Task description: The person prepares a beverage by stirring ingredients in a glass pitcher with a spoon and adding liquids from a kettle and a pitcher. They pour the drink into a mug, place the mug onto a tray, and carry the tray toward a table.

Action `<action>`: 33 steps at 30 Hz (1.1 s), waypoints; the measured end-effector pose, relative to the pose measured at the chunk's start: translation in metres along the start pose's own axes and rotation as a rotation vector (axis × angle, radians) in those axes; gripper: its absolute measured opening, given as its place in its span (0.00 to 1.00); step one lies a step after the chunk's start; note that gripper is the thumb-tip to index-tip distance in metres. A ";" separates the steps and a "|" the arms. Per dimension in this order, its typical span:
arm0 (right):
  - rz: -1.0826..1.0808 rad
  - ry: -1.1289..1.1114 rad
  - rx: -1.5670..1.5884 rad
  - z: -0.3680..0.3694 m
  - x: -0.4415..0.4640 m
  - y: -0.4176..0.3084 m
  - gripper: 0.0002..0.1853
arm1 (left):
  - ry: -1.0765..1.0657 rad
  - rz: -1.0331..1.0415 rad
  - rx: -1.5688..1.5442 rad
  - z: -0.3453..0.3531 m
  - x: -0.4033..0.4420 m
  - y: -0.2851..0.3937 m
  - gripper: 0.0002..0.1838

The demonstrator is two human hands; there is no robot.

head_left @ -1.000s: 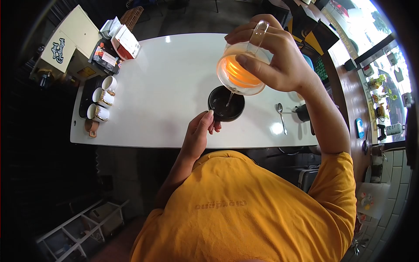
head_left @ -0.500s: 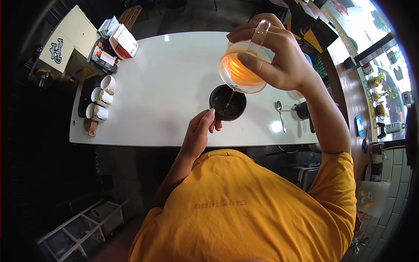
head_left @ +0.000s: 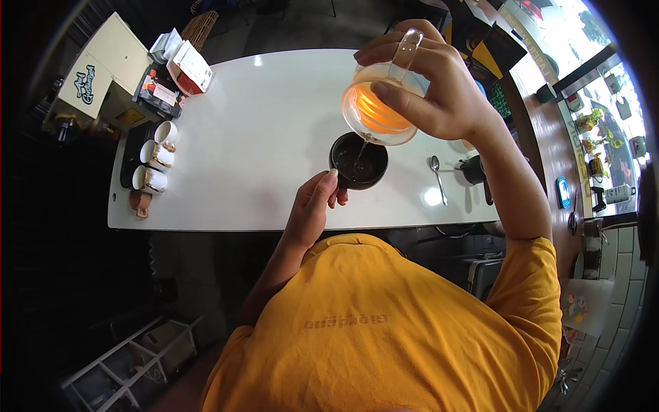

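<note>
My right hand is closed around a clear glass jug with a glass handle, tipped over to the left and holding amber liquid. From its lip a thin stream runs down into a black cup. My left hand grips that cup at its near left side, thumb at the rim. Some liquid shows in the dark bowl of the cup, but its level is hard to make out. To the right lies a metal spoon on the white table, beside a dark pitcher partly behind my forearm.
Several cups line the table's left edge, with a small brown cup nearest me. Behind them are a cream machine, a dark bag and a white-and-red box. A wooden counter runs along the right by the window.
Liquid keeps streaming from the jug into the black cup. Both hands stay almost in place, and the surroundings shift slightly left in the view.
</note>
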State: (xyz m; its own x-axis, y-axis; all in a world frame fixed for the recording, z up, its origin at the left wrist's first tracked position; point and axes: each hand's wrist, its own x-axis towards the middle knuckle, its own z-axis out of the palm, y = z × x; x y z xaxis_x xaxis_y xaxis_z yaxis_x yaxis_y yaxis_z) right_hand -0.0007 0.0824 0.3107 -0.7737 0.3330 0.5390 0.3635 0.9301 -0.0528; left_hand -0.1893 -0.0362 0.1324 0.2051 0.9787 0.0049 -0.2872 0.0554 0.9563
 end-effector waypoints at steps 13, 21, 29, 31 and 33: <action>0.007 0.012 0.033 -0.011 -0.003 -0.001 0.18 | 0.015 -0.032 0.019 0.013 0.003 0.010 0.20; 0.000 0.018 0.020 -0.020 -0.008 0.000 0.18 | 0.001 -0.043 -0.007 0.019 0.005 0.012 0.19; -0.008 0.024 -0.003 -0.026 -0.016 0.005 0.18 | -0.003 -0.053 -0.016 0.028 0.007 0.009 0.19; -0.008 0.027 -0.011 -0.026 -0.019 0.006 0.18 | -0.001 -0.050 -0.010 0.031 0.007 0.008 0.19; 0.001 0.019 -0.005 -0.026 -0.020 0.008 0.18 | 0.004 -0.048 -0.009 0.031 0.007 0.006 0.19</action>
State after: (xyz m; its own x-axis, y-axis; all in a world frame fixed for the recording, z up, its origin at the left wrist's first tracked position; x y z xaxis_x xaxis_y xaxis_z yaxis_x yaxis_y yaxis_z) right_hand 0.0310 0.0788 0.3217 -0.7631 0.3309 0.5552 0.3668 0.9290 -0.0495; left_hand -0.1603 -0.0350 0.1475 0.2151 0.9757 -0.0425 -0.2850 0.1044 0.9528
